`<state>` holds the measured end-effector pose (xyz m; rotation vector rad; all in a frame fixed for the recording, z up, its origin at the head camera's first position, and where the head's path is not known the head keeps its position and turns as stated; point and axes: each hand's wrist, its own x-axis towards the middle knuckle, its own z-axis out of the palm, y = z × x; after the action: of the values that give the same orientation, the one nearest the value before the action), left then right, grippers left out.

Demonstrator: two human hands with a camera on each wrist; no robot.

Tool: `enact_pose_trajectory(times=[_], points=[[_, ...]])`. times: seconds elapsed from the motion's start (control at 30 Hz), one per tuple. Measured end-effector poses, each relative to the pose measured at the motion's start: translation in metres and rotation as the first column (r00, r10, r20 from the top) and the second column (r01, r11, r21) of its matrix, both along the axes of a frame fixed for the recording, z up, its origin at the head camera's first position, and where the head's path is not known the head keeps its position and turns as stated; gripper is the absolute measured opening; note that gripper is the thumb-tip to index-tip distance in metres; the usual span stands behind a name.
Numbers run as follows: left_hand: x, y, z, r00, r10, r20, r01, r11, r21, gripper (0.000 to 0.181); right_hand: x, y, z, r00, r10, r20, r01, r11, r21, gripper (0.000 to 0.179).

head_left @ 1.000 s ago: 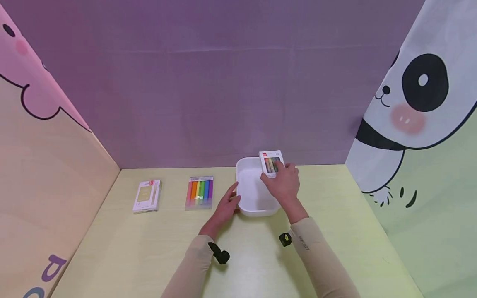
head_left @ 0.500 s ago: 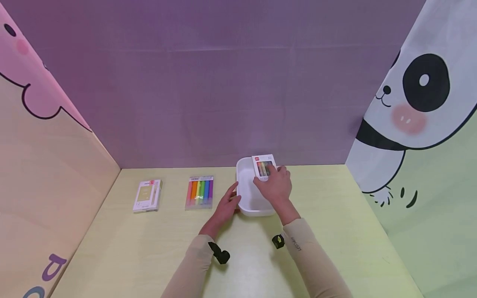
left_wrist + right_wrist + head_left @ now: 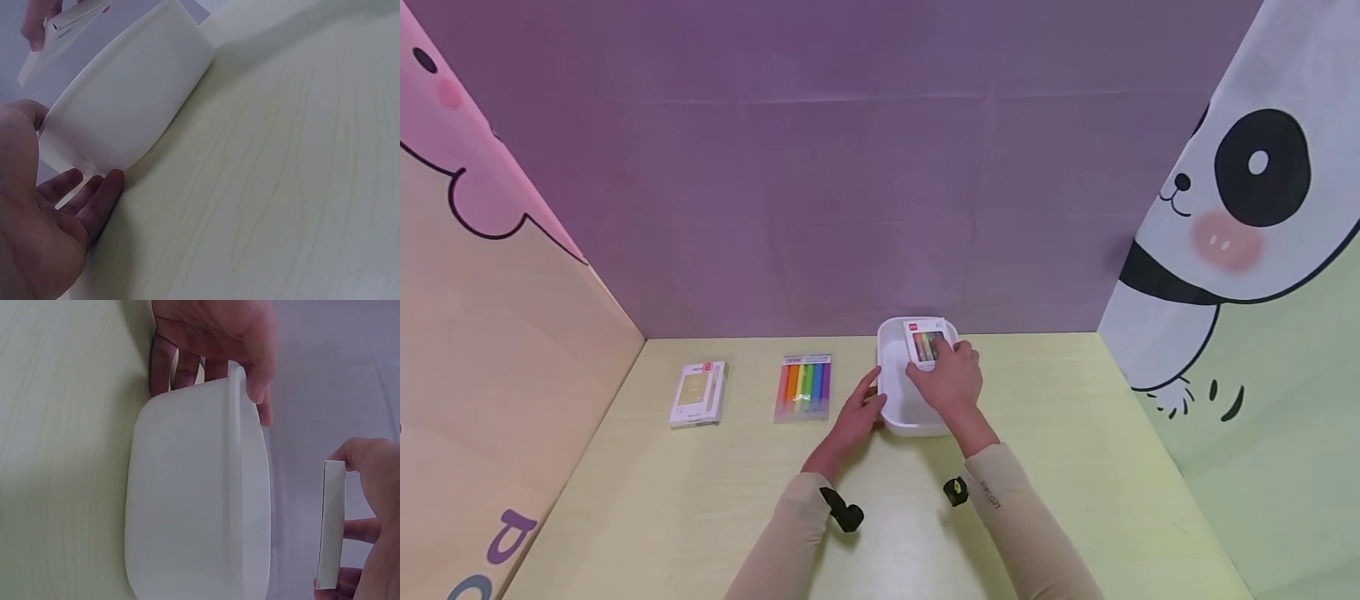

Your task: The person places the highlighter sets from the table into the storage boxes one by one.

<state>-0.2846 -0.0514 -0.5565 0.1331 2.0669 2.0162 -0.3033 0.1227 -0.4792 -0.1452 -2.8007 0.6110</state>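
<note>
My right hand (image 3: 951,379) holds a flat white box of crayons (image 3: 921,342) with coloured sticks on its front. The box is over the far part of a white plastic basin (image 3: 898,404). In the right wrist view a gap shows between the box (image 3: 332,525) and the basin's rim (image 3: 236,487). My left hand (image 3: 853,417) grips the basin's left side. In the right wrist view that hand (image 3: 215,331) has its thumb over the rim and its fingers on the outer wall (image 3: 187,487). The basin's inside is hidden from both wrist views.
Left of the basin, a clear pack of rainbow-coloured markers (image 3: 802,390) lies on the pale wooden table (image 3: 737,508). Farther left lies a white box (image 3: 697,396) with a gold panel. A purple backdrop (image 3: 812,208) rises along the table's far edge.
My right hand has brought the crayon box leftward and toward me, from the basin's far right corner to over its inside. The left hand and basin have stayed in place.
</note>
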Motion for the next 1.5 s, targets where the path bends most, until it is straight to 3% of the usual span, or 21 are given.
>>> enact_pose_trajectory(times=[0.07, 0.13, 0.2, 0.3, 0.37, 0.8, 1.03, 1.5], points=[[0.006, 0.0, 0.011, 1.0, -0.007, 0.006, 0.007, 1.0, -0.002, 0.056, 0.001, -0.001, 0.0, 1.0, 0.001, -0.001, -0.001, 1.0, -0.001, 0.064], [0.005, -0.001, 0.013, 1.0, -0.009, 0.012, 0.009, 1.0, 0.0, 0.057, 0.001, -0.001, -0.001, 1.0, 0.002, -0.002, -0.002, 1.0, -0.003, 0.064], [0.004, 0.0, 0.01, 1.0, -0.002, 0.007, 0.002, 1.0, -0.002, 0.057, 0.001, -0.001, -0.002, 1.0, 0.001, 0.001, -0.001, 1.0, -0.003, 0.064], [-0.004, 0.001, -0.005, 1.0, 0.011, 0.003, -0.011, 1.0, -0.003, 0.056, 0.0, -0.001, -0.004, 1.0, -0.003, 0.01, 0.003, 1.0, -0.005, 0.064], [-0.004, 0.002, -0.007, 1.0, 0.021, -0.003, -0.021, 1.0, -0.013, 0.055, -0.001, -0.001, -0.005, 1.0, -0.004, 0.016, 0.004, 1.0, -0.004, 0.064], [-0.007, 0.002, -0.009, 0.999, 0.022, -0.024, -0.022, 1.0, -0.006, 0.055, -0.003, -0.002, -0.007, 1.0, -0.004, 0.02, 0.004, 1.0, 0.008, 0.068], [-0.002, 0.003, -0.011, 1.0, 0.022, -0.013, -0.022, 0.999, -0.033, 0.055, 0.001, 0.0, -0.017, 0.999, 0.018, 0.031, -0.017, 0.999, -0.043, 0.08], [-0.003, 0.002, -0.011, 0.999, 0.025, -0.037, -0.026, 0.999, -0.025, 0.055, -0.002, 0.006, -0.03, 0.997, 0.024, 0.069, -0.018, 0.996, -0.082, 0.063]])
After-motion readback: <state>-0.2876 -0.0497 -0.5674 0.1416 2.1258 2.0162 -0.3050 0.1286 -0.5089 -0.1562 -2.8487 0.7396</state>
